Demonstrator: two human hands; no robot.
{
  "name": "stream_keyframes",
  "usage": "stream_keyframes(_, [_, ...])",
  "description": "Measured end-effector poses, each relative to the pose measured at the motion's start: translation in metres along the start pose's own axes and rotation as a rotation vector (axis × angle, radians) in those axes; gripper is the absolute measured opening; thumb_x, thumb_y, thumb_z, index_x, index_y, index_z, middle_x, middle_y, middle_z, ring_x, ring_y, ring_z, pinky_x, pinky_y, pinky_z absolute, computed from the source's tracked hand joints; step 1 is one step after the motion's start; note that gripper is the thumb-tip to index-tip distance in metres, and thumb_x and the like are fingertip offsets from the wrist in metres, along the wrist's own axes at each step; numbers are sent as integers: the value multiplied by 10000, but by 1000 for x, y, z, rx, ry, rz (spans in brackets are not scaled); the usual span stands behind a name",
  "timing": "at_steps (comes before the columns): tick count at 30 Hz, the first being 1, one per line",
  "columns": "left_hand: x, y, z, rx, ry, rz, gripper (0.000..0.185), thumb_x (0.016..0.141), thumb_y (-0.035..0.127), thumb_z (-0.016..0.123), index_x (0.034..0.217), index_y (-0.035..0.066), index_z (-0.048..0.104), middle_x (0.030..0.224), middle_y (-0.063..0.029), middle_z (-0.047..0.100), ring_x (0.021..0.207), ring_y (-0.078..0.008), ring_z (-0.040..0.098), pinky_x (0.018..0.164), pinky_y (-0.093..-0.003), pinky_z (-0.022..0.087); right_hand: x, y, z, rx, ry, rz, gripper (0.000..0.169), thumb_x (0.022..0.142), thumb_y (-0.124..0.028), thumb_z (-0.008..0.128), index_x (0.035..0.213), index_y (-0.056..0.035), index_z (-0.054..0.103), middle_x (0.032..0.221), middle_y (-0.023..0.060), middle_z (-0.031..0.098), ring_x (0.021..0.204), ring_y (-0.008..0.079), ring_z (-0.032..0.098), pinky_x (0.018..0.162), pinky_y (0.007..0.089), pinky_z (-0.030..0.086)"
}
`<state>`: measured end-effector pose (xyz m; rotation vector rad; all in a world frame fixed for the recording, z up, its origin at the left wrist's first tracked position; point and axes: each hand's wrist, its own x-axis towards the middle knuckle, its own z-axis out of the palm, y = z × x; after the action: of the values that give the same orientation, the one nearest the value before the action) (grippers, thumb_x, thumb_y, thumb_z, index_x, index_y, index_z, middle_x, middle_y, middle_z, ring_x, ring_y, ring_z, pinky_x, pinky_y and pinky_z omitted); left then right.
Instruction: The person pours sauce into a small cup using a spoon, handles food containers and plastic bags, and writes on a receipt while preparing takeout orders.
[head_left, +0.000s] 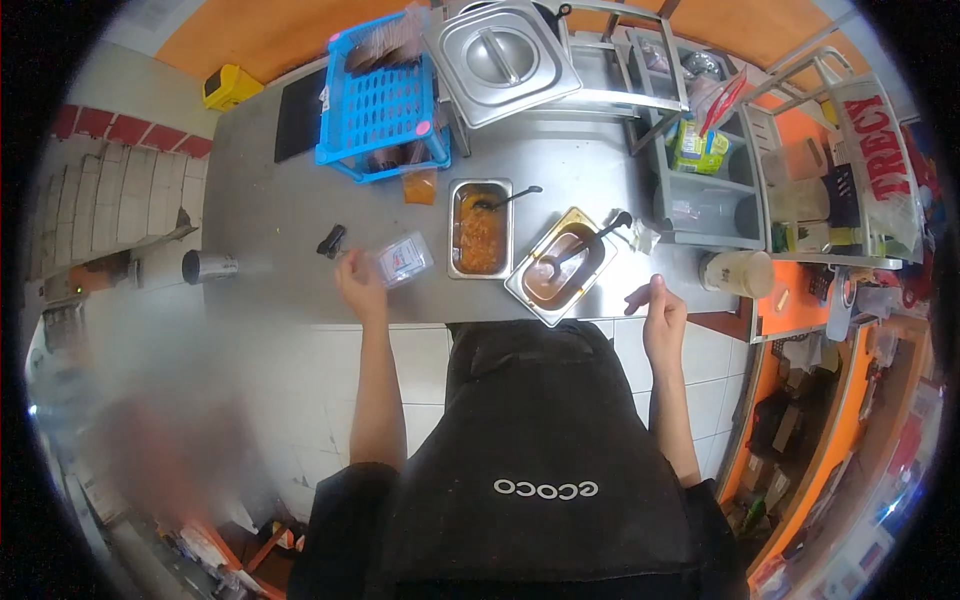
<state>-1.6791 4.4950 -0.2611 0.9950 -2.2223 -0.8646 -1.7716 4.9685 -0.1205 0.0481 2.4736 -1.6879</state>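
Observation:
My left hand (361, 286) is over the front left of the steel table, fingers curled and slightly blurred. Its fingertips are beside a small clear plastic pack with a printed label (403, 260); whether they grip its edge I cannot tell. Just beyond lies a small black object (331, 241). My right hand (663, 319) is raised at the table's front edge, fingers apart and holding nothing. Between the hands, one steel pan (513, 232) holds orange-red sauce and a black spoon (517, 196). A second, tilted pan (519, 283) has brown sauce and a black ladle (600, 232).
A blue plastic rack (382, 101) and a lidded steel container (502, 60) stand at the back. An orange sachet (418, 187) lies by the rack. To the right are grey bins (709, 191) and a jar (739, 274); a metal cup (210, 267) is far left.

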Motion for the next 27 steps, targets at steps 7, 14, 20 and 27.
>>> stream_keyframes(7, [-15, -64, -17, 176, -10, -202, 388, 946, 327, 722, 1139, -9, 717, 965, -137, 707, 877, -277, 664, 819, -395, 522, 1, -3, 8, 22, -75, 11, 497, 1114, -346, 469, 955, 49, 723, 793, 82, 701, 781, 144, 652, 779, 303, 493])
stream_keyframes(14, [-14, -74, -12, 52, -142, -281, 331, 951, 321, 720, 1039, 3, 746, 905, -126, 736, 828, -208, 685, 765, -353, 527, -7, -4, 12, 26, -106, 57, 454, 1097, -311, 488, 966, 49, 732, 792, 94, 714, 810, 148, 638, 838, 333, 484])
stream_keyframes(20, [-14, -57, -6, -9, -202, -216, 276, 947, 262, 728, 995, -10, 734, 886, -101, 724, 827, -166, 675, 742, -316, 522, -13, -2, 6, 28, -105, 47, 443, 1097, -304, 484, 990, 48, 729, 799, 96, 716, 810, 150, 637, 835, 329, 481])
stream_keyframes(27, [-18, -35, 0, -391, -311, -264, 200, 1012, 154, 638, 1102, -14, 700, 919, -86, 724, 783, -138, 653, 660, -281, 509, -17, -3, 4, 34, -97, 49, 435, 1096, -299, 488, 987, 48, 727, 797, 94, 712, 808, 147, 635, 822, 324, 478])
